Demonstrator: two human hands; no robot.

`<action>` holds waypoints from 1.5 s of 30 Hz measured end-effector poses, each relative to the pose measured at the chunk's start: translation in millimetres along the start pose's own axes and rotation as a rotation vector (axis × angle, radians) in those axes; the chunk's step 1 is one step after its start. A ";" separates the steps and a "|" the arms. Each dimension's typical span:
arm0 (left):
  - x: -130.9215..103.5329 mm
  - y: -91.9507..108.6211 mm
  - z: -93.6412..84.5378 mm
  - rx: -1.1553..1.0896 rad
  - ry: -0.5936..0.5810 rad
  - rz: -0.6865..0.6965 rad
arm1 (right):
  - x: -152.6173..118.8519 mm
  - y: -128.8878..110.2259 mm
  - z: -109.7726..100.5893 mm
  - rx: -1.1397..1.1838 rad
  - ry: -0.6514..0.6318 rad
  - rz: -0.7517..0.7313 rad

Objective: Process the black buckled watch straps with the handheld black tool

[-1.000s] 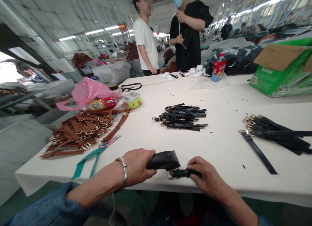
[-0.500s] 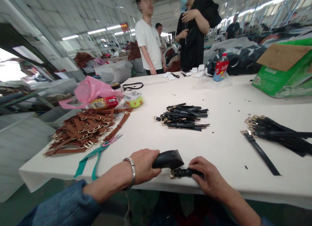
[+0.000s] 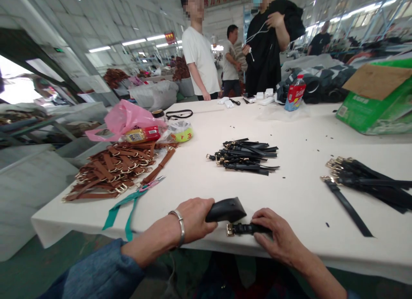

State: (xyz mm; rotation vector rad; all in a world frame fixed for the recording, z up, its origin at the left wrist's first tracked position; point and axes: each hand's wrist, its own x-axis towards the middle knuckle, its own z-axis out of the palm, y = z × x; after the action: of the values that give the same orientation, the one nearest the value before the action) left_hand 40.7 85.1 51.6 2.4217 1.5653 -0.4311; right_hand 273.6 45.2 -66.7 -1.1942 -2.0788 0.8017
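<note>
Near the table's front edge, my left hand (image 3: pixel 195 218) is closed on the end of a bent, wide black leather strap (image 3: pixel 227 209). Just below and right of that lies a black buckle strap (image 3: pixel 241 229) with a gold buckle, gripped by the fingers of my right hand (image 3: pixel 276 233). The buckle points left, towards my left hand. Whether both pieces belong to one strap I cannot tell. Farther back is a pile of black buckle straps (image 3: pixel 246 155). A second bundle of black straps (image 3: pixel 367 181) lies on the right, with one single strap (image 3: pixel 347 206) in front.
Brown leather straps (image 3: pixel 109 168) are heaped on the left, beside scissors (image 3: pixel 152 184) with a green ribbon (image 3: pixel 120 208). Behind them sits a pink plastic bag (image 3: pixel 125 118). A red bottle (image 3: pixel 295 93) and a green box (image 3: pixel 376 103) stand at the back right. Several people stand beyond the table.
The view has shifted slightly, so the scene sits a little to the right. Both hands keep their grips. Behind the table, one person in the background has come more into view.
</note>
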 end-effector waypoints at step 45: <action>-16.1 10.9 9.2 0.066 -0.048 -0.032 | 1.3 14.6 4.5 -0.001 0.048 -0.087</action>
State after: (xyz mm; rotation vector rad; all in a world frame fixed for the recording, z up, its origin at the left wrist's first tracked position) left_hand 43.3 63.8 49.1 2.4182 1.5955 -0.5511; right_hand 277.3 51.5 -80.2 -1.1044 -2.0772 0.7251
